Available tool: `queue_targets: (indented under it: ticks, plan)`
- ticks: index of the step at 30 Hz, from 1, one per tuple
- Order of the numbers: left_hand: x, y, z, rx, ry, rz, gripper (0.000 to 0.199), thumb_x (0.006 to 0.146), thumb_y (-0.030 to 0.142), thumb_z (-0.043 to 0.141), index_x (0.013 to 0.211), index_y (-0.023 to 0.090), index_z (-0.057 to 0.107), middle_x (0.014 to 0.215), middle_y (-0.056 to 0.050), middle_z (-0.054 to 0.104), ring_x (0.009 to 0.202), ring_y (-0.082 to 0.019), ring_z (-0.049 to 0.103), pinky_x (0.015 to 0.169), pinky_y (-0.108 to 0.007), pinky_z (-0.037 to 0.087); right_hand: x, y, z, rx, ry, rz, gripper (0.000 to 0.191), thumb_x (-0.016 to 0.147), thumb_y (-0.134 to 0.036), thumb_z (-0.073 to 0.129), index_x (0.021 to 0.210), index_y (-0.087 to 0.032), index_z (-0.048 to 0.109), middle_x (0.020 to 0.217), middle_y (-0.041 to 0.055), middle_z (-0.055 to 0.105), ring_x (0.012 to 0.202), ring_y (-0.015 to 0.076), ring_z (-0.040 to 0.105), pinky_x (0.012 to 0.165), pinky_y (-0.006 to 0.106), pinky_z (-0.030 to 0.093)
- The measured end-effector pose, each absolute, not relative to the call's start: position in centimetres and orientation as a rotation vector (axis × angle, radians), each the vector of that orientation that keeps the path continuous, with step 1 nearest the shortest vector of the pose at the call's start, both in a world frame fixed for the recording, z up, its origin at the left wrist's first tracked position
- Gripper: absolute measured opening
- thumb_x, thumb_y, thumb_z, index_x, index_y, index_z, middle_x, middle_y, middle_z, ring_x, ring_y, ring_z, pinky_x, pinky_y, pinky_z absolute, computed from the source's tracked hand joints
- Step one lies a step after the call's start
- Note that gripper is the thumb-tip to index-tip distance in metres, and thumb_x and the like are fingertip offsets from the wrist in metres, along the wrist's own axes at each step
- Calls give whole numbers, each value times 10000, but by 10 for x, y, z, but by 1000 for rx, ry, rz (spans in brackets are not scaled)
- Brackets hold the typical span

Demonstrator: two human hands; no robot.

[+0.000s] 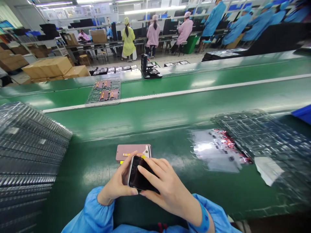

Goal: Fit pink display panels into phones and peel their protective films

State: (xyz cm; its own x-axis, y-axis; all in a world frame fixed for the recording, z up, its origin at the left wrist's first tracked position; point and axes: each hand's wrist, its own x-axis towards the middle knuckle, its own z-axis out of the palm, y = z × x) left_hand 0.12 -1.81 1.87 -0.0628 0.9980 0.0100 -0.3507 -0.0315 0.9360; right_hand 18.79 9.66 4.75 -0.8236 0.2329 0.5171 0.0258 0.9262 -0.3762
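There were two hands, the left hand and the right hand, and one black smartphone. There was one flat pink rectangular panel, plus one clear plastic tray carrying four copper-pink panels.

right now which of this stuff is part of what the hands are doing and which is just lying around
With the hands: left hand and right hand holding a dark-screened smartphone; pink panel with yellow tape just beyond them.

Lying about: stacked clear plastic trays; clear plastic tray; loose film sheets; tray of pink panels on the green conveyor.
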Motion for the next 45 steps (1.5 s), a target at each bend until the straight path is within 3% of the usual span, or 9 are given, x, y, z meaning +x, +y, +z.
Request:
queue_targets:
  ticks: [3,7,10,12,16,23,30,37,45]
  plan:
    - [3,-16,16,743,917,1443,832,736,406,809,1468,312,425,1350,-104,613,1208,-282,608,1071,-412,446,187,94,42,-256,-2404,550,616,883,-463,655,1402,-180,484,1370,205,575,1221,341,544,944,538,493]
    - [4,-12,23,486,906,1433,487,912,493,582,1291,187,582,837,-79,743,649,-210,728,618,-337,601,186,99,32,-482,-2143,1072,687,891,-574,592,1447,-196,447,1313,164,626,1162,300,610,959,465,520]
    - [4,-11,27,428,976,1345,509,900,492,604,1287,162,580,906,-114,750,723,-241,745,621,-330,602,184,105,30,-699,-1795,1683,494,959,-530,492,1299,-187,600,969,81,719,824,193,671,746,328,559]
    - [4,-11,25,437,954,1293,557,876,512,629,1307,161,581,957,-124,746,815,-264,746,700,-353,608,182,107,30,-759,-1567,1976,450,936,-563,508,1048,-171,697,730,18,641,598,123,559,557,249,480]
    - [8,-11,16,472,889,1223,607,855,550,636,1311,151,602,962,-127,737,867,-280,737,798,-397,596,177,108,34,-751,-1308,2219,440,800,-584,682,700,-170,571,578,-66,432,476,48,318,426,174,266]
    - [13,-13,25,429,959,1261,497,837,501,684,1199,161,681,771,-53,707,694,-174,717,750,-320,606,178,106,34,-759,-1250,2256,455,766,-562,715,648,-204,460,553,-79,414,457,64,330,402,179,316]
    - [18,-10,22,408,799,1265,448,925,491,561,1252,198,648,855,-61,725,647,-152,722,553,-226,598,176,108,31,-847,-1169,2062,433,752,-502,742,615,-192,472,588,-66,414,536,79,356,467,179,340]
    - [17,-9,31,435,768,1123,379,909,356,641,1230,157,674,814,-64,719,689,-136,728,645,-225,618,180,117,31,-898,-1033,1910,379,789,-473,719,660,-201,488,613,-66,412,533,82,339,465,181,329]
    - [15,-6,36,466,951,1203,427,848,405,709,1182,140,690,705,-28,667,587,-107,683,552,-185,579,177,119,26,-848,-1079,1980,392,858,-552,639,737,-182,586,596,-57,442,508,73,363,458,188,333]
